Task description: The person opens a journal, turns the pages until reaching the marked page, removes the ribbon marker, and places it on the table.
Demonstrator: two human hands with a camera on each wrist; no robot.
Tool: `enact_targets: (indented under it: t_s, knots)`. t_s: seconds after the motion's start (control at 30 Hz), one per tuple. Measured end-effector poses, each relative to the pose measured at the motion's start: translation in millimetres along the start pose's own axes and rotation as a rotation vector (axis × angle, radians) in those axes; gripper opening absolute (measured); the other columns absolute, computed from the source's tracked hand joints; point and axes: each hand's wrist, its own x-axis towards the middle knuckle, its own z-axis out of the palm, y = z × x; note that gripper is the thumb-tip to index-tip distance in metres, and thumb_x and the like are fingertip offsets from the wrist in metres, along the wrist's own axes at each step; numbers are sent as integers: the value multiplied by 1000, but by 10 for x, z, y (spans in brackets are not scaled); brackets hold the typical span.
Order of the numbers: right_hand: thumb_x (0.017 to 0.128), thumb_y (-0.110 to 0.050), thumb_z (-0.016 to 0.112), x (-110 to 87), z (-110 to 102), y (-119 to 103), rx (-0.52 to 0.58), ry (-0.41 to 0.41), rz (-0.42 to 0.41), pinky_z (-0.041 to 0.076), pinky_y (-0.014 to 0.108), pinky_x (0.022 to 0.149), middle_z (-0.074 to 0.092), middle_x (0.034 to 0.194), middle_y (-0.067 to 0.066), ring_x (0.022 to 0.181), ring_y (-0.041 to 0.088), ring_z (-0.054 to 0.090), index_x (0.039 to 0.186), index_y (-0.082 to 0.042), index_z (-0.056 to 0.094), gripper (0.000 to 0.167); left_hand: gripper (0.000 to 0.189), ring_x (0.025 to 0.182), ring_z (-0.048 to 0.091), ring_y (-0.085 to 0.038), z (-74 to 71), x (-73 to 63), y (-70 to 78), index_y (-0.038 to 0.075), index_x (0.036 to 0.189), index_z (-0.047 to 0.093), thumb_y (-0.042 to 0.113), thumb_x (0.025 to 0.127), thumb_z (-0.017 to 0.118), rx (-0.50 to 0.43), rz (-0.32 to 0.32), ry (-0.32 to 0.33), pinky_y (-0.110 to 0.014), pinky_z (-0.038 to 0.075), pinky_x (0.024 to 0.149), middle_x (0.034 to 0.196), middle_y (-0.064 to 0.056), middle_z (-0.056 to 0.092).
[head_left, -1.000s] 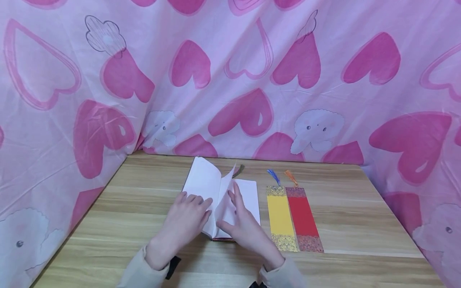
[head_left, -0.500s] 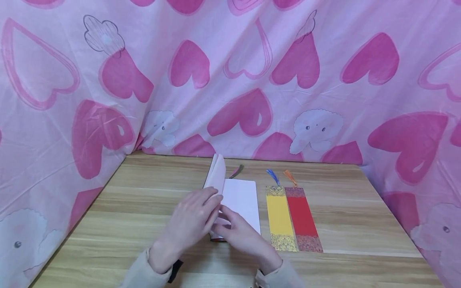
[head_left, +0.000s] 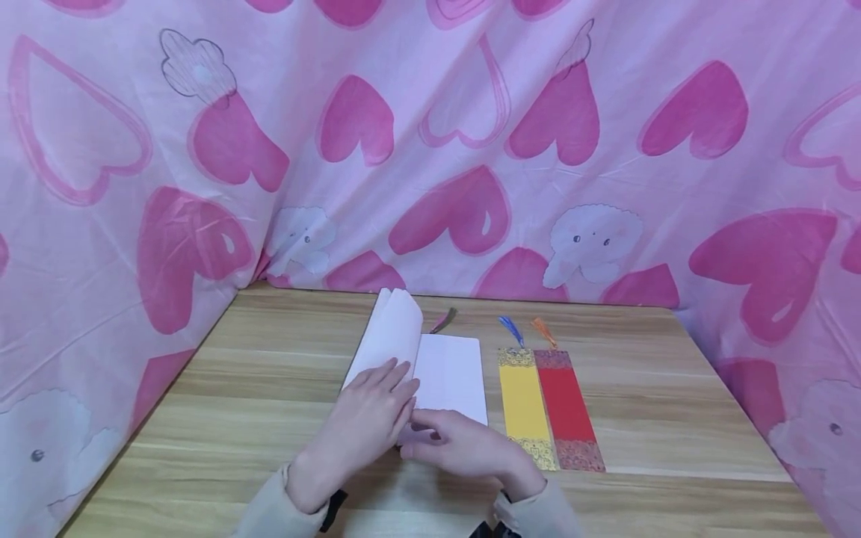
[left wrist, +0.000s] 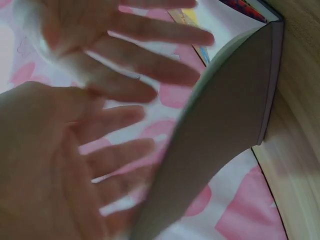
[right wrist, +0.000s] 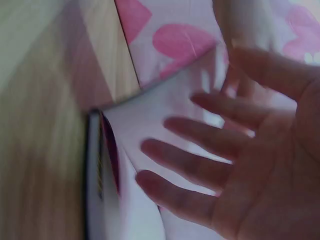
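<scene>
Dark-covered, white-paged notebook (head_left: 449, 368) open mid-desk (head_left: 282, 351), left pages raised and curving; left hand (head_left: 370, 415) over those pages, fingers extended, slightly spread; right hand (head_left: 464, 444) at the notebook's lower end near the gutter, fingers spread; olive-and-pink tassel (head_left: 442, 320) past the top edge; blue-tasselled yellow rectangular bookmark (head_left: 525, 403) and orange-tasselled red rectangular bookmark (head_left: 566, 403) side by side, just right of the notebook
</scene>
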Motion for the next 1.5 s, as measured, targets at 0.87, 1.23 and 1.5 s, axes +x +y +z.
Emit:
enact_targets:
  t_s: [0.87,1.23,1.5]
  knots:
    - [69,-33,89,-72,-205,332,-441,97,414,11,67,111,12,161,17,147,41,4,155,-19,28,107,40,129,47,-36,-39,-79,34,13,127,65,34,93,63,59,-201,-430,-56,35,105,133,-14,58]
    - [74,-25,87,-66,-215,362,-461,74,496,12,66,111,32,156,12,145,39,17,150,-18,41,89,41,129,46,-38,-84,-72,10,9,126,64,32,93,65,45,-229,-408,-56,33,106,131,-17,58]
    - [70,-25,89,-84,-202,349,-443,84,503,12,68,110,29,158,10,145,40,15,151,-21,39,96,42,132,44,-37,-161,-59,-85,11,128,63,33,93,64,96,-265,-389,-59,30,107,134,-15,56]
